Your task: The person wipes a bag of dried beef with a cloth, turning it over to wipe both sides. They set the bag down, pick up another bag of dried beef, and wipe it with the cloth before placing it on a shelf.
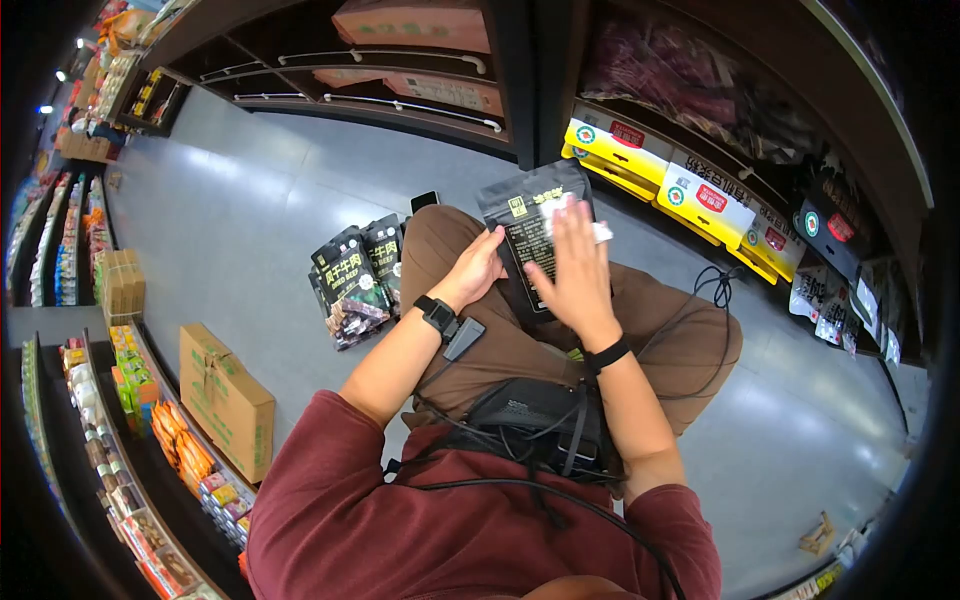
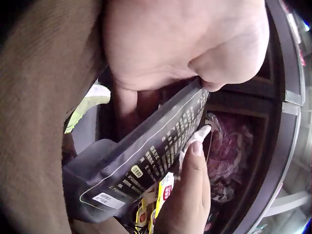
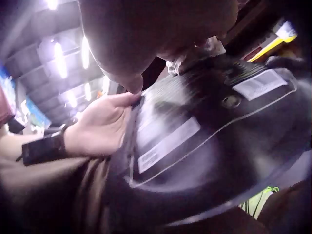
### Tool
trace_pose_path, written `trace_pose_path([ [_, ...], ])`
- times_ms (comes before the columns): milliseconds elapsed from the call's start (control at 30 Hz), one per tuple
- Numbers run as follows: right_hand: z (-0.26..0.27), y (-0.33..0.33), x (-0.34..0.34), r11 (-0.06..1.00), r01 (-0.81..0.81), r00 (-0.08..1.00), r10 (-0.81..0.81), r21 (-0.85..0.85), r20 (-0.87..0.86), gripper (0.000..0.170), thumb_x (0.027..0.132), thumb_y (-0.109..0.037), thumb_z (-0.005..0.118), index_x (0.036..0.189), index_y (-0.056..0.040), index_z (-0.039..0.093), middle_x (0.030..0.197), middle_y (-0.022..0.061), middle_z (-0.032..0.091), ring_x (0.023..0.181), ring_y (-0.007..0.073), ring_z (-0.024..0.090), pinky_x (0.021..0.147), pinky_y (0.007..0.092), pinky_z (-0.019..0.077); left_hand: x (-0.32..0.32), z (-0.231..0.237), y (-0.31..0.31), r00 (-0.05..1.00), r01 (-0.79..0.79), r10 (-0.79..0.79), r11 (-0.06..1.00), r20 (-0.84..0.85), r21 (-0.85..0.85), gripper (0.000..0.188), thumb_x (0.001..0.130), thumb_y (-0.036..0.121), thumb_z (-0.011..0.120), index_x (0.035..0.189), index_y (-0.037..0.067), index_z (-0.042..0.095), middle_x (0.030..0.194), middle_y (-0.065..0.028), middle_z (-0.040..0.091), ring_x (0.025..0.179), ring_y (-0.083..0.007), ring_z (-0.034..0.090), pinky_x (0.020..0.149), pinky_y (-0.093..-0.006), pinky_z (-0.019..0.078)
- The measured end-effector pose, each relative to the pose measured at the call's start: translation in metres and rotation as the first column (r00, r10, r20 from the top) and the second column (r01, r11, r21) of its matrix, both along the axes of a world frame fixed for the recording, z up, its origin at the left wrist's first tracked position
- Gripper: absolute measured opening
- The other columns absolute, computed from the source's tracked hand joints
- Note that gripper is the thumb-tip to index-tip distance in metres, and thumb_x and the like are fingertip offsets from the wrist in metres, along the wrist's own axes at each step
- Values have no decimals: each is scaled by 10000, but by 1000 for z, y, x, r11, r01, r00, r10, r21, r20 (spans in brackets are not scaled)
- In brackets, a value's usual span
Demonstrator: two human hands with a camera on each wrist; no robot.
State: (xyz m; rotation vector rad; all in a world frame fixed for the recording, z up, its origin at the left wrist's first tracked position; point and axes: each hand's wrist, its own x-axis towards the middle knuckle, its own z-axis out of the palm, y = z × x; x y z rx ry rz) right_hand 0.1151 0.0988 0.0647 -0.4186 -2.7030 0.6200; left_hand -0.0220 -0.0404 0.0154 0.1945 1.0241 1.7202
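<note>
A black pouch (image 1: 518, 215) with pale printing on its back is held up over the person's lap. My left hand (image 1: 478, 268) grips its left edge, the thumb on the printed face and the other fingers behind. Against that face my right hand (image 1: 580, 270) lies with fingers straight, pressing a crumpled white tissue (image 1: 602, 232). In the left wrist view the tissue (image 2: 192, 142) shows beside the right thumb, close to the pouch (image 2: 146, 156). White labels are on the pouch (image 3: 195, 170) in the right wrist view.
Several dried beef pouches (image 1: 355, 280) and a dark phone (image 1: 424, 201) lie on the grey floor left of the knee. Dark shelves (image 1: 520, 90) with yellow-and-white boxes (image 1: 700, 195) stand ahead. A cardboard carton (image 1: 225, 400) is at left. Black cables (image 1: 690, 370) cross the right leg.
</note>
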Motion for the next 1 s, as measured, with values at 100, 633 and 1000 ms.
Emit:
trace_pose_path([
  [100, -14, 19, 3, 992, 101, 993, -105, -82, -54, 830, 869, -361, 682, 1477, 62, 308, 1582, 252, 228, 1474, 409, 210, 1166, 530, 215, -1, 3, 1, 1000, -10, 10, 1000, 15, 19, 422, 1073, 337, 378, 1423, 103, 399, 1409, -81, 508, 1263, -225, 526, 988, -462, 493],
  [633, -25, 21, 5, 994, 64, 988, -76, -91, -134, 782, 843, -282, 720, 1433, 82, 358, 1490, 317, 344, 1414, 448, 304, 1147, 493, 277, -2, -2, 1, 983, -150, 146, 988, -108, -38, 343, 1049, 273, 483, 1350, 110, 466, 1318, -38, 562, 1157, -206, 585, 926, -429, 528],
  [1000, -40, 11, 5, 959, 15, 986, -61, -283, -154, 808, 826, -267, 735, 1450, 66, 343, 1481, 312, 353, 1350, 461, 378, 1121, 484, 308, 5, 3, 0, 995, -48, 42, 996, -89, -73, 345, 985, 142, 600, 1299, 6, 551, 1269, -60, 613, 1158, -175, 569, 1005, -346, 453],
])
